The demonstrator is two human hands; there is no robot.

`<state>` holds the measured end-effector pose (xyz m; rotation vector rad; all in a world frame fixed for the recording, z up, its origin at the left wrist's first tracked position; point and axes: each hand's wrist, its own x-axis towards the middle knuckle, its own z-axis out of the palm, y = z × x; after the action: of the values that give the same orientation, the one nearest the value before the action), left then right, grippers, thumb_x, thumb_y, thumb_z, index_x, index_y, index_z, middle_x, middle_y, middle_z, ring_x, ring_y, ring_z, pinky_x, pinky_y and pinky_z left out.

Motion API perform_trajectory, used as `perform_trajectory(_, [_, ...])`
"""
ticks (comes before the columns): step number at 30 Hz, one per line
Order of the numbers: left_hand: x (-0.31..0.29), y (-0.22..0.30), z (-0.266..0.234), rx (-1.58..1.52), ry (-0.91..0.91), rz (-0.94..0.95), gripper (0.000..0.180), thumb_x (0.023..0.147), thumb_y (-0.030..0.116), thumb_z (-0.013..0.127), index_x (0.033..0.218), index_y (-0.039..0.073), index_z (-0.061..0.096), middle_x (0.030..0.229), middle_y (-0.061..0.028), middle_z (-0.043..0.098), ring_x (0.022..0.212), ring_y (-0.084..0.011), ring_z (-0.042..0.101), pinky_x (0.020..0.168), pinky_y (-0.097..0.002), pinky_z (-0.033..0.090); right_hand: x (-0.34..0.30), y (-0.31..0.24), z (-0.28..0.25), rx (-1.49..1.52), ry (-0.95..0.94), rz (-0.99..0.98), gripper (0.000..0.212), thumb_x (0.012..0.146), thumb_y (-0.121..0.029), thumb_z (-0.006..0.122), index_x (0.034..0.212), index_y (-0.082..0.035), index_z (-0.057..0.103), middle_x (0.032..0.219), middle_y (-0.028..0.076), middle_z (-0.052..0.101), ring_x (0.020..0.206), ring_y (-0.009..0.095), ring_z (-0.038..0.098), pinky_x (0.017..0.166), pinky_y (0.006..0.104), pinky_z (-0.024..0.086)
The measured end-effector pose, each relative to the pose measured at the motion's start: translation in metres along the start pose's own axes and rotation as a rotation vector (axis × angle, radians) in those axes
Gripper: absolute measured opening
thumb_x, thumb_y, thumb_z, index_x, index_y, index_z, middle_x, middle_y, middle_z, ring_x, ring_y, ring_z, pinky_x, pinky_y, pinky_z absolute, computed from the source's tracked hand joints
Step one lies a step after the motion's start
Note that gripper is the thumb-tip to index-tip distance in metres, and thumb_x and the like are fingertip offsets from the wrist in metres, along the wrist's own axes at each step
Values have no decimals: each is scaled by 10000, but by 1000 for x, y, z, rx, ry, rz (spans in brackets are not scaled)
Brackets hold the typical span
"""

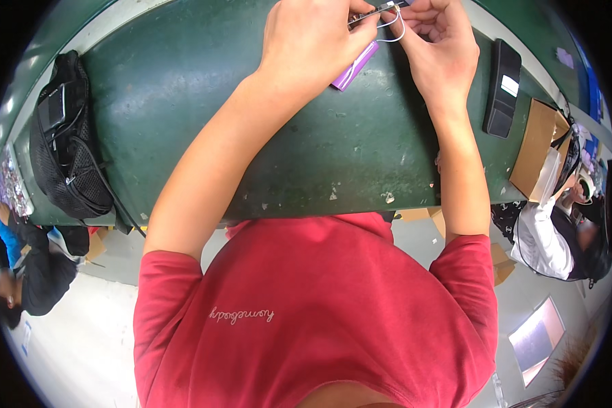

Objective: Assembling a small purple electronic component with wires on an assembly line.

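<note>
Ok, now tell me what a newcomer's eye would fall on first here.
Most likely the red shirt, filling the lower middle against the dark green table. Next, probably the left hand and right hand at the top edge, with a looping white wire and a bright purple piece between them. The black mesh bag at far left may also stand out.

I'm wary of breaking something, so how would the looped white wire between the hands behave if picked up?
The white wire is probably floppy yet slightly springy, since it bends in a smooth loop. Being thin, it is likely light. Its end may be fragile: it seems to meet a small white piece near the right hand.
</note>
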<state>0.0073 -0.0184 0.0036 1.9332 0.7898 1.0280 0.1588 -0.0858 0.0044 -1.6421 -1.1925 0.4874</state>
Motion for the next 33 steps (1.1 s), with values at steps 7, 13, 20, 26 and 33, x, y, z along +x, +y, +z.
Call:
perform_trajectory(7, [6,-2,1,137,-100,-120,273,838,116,782,1077,93,652,892,-65,741,778,-223,702,739,-341,559,3,16,-7,-60,17,-73,326,824,-171,866,1002,1,654,859,105,719,740,153,692,699,305,562])
perform_trajectory(13, [-1,-10,4,198,-63,101,302,836,82,752,1091,122,597,959,-41,742,858,-226,759,665,-372,593,-2,10,-5,-167,39,-103,253,825,-18,824,917,-26,588,752,75,658,664,139,641,647,293,543])
perform_trajectory(20, [-3,-10,4,179,-85,38,294,844,96,810,1078,76,633,935,-74,740,805,-191,749,687,-309,591,-4,9,-3,-96,18,-43,252,832,3,807,913,-21,570,768,67,650,679,139,640,648,285,543])
perform_trajectory(26, [-3,-10,6,190,-42,23,310,829,91,814,1075,90,625,897,-65,747,730,-183,724,659,-312,585,-5,10,-3,-85,13,-52,248,842,-5,800,920,-17,564,776,74,643,681,150,632,652,296,532])
perform_trajectory(33, [0,-4,0,142,-136,-77,281,849,105,766,1065,102,587,932,-81,728,853,-265,743,700,-384,579,-7,14,-1,-64,34,-78,255,840,-11,802,908,-25,557,771,81,629,671,175,627,636,311,527])
